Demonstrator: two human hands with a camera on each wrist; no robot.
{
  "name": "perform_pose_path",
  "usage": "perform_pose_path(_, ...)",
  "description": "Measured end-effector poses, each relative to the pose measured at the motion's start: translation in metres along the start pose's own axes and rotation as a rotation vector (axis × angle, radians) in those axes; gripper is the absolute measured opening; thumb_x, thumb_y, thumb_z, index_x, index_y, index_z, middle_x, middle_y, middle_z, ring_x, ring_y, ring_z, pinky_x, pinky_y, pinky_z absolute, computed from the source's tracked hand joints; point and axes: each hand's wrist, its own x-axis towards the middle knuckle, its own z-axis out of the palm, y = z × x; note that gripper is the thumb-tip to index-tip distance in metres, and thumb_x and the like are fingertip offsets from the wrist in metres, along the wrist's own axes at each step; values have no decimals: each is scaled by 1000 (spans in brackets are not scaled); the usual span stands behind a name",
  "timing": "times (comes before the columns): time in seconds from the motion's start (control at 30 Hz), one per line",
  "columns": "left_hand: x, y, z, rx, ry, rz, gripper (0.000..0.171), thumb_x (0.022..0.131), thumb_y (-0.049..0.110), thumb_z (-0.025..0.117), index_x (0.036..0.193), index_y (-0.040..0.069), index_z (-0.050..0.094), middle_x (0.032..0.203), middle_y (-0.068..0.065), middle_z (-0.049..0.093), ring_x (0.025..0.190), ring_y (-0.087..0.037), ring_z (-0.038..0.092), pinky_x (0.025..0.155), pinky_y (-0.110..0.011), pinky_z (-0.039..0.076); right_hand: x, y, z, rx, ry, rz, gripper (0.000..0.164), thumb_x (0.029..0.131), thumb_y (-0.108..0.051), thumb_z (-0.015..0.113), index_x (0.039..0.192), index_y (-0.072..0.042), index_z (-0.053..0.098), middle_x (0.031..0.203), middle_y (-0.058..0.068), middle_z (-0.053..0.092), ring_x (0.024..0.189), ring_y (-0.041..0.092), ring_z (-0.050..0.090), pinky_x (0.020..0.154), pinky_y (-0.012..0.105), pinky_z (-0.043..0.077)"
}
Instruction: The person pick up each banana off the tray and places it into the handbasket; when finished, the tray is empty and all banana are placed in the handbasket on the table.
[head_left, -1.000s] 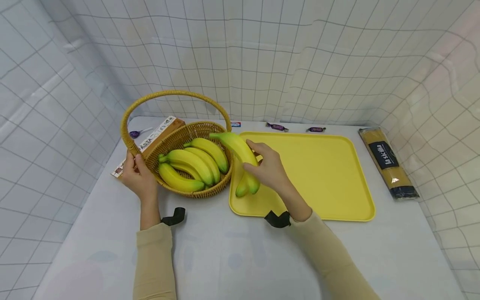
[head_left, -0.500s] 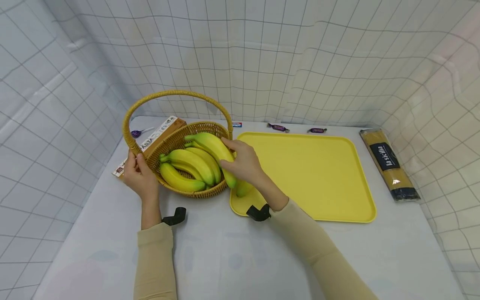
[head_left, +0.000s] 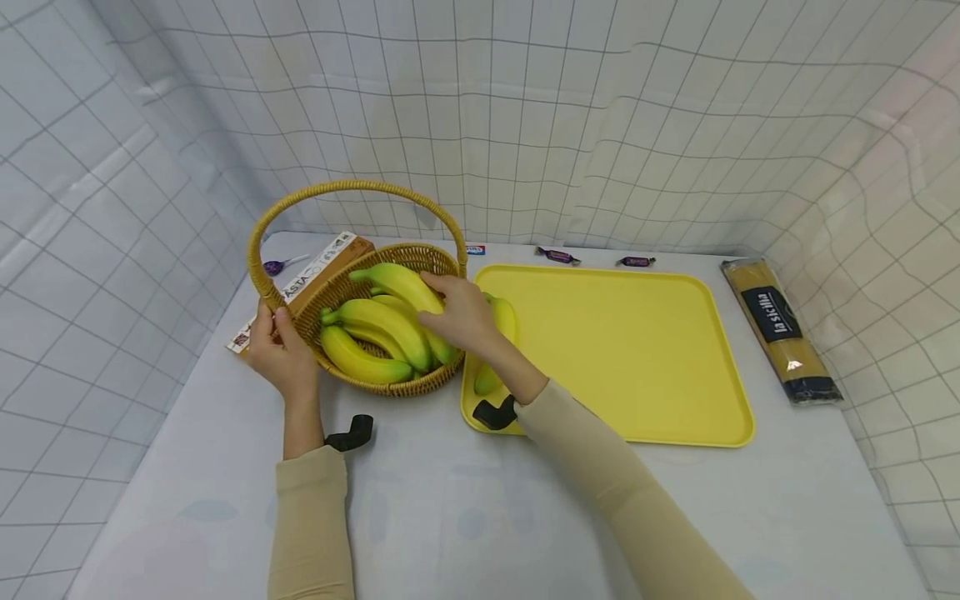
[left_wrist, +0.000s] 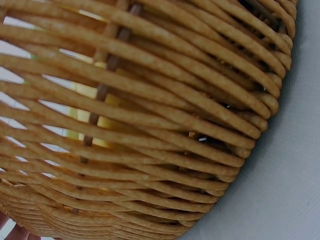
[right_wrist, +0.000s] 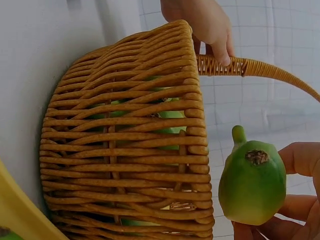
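My left hand (head_left: 283, 357) grips the wicker basket (head_left: 433, 382) at the left foot of its tall arched handle (head_left: 352, 185). Several yellow-green bananas (head_left: 386, 323) lie inside the basket. Over its right side, my right hand (head_left: 467, 318) holds another banana (head_left: 399, 282), thumb on the near side and fingers on the far side. The right wrist view shows this banana's green tip (right_wrist: 254, 187) end-on, level with the basket rim. A further banana (head_left: 489, 379) lies on the left end of the yellow tray (head_left: 622, 358), partly behind my right hand and wrist.
A pasta box (head_left: 318, 265) lies behind the basket's left side, with a purple lollipop (head_left: 273, 267) beside it. Two purple-wrapped candies (head_left: 558, 256) lie behind the tray. A spaghetti pack (head_left: 780, 329) lies to its right. Grid-patterned cloth walls (head_left: 525, 125) enclose the table.
My right hand has carried its banana left, from above the tray to over the basket. This uncovers more of the banana on the tray. My left hand stays on the handle.
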Motion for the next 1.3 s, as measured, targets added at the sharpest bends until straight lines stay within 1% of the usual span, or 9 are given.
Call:
perform_pose_path(0.1,0,1,0,-3,1,7,29,99,19,53,107,-4,67,81,20,47,77,6,45,71,-13,36,5,-2,4,-25,-12,-13,60,88,-21,65,145,-8,47,141,11,55,86,17,60,70,25,49)
perform_pose_path(0.13,0,0,0,-4,3,10,29,99,19,53,107,-5,67,81,20,48,77,6,45,71,-13,36,7,-3,5,-36,-16,-17,60,89,-21,65,145,-8,47,142,11,54,100,17,62,78,27,50)
perform_pose_path(0.23,0,0,0,-8,5,16,28,99,19,54,107,-4,68,82,19,49,77,6,46,71,-12,36,12,-4,9,-58,-27,-22,60,90,-22,64,145,-6,46,142,13,54,119,23,58,89,32,49)
perform_pose_path(0.4,0,0,0,-6,6,7,28,99,19,54,110,-1,69,84,19,51,78,6,46,71,-12,37,20,-1,14,-81,-52,-13,60,91,-22,64,146,-5,45,141,14,54,101,22,61,81,31,50)
perform_pose_path(0.63,0,0,0,3,5,-10,28,99,19,54,114,1,70,84,20,50,78,6,45,71,-12,37,29,3,19,-77,-89,-12,56,92,-17,62,144,-3,46,142,15,54,117,25,59,92,34,49)
perform_pose_path(0.87,0,-1,0,3,14,1,28,99,18,54,115,1,69,85,20,52,79,7,45,73,-13,36,32,7,27,-108,-92,0,54,92,-17,60,143,-4,47,138,16,56,86,21,58,71,26,45)
perform_pose_path(1.0,0,-1,1,1,12,9,28,99,18,54,112,-1,69,84,21,49,78,6,44,72,-13,35,33,10,31,-110,-86,7,54,92,-17,60,143,-4,47,137,15,58,97,23,63,80,28,50)
perform_pose_path(1.1,0,-1,1,-2,11,6,28,99,18,54,111,-2,69,84,21,49,79,6,45,72,-13,36,32,10,33,-111,-75,17,53,93,-19,61,143,-4,48,138,15,57,118,26,60,92,33,50)
perform_pose_path(1.3,0,-1,1,3,11,2,28,99,20,54,111,-1,69,85,19,51,79,6,46,72,-13,36,29,12,39,-101,-85,34,51,96,-22,60,143,-7,48,142,12,54,131,27,51,103,36,45)
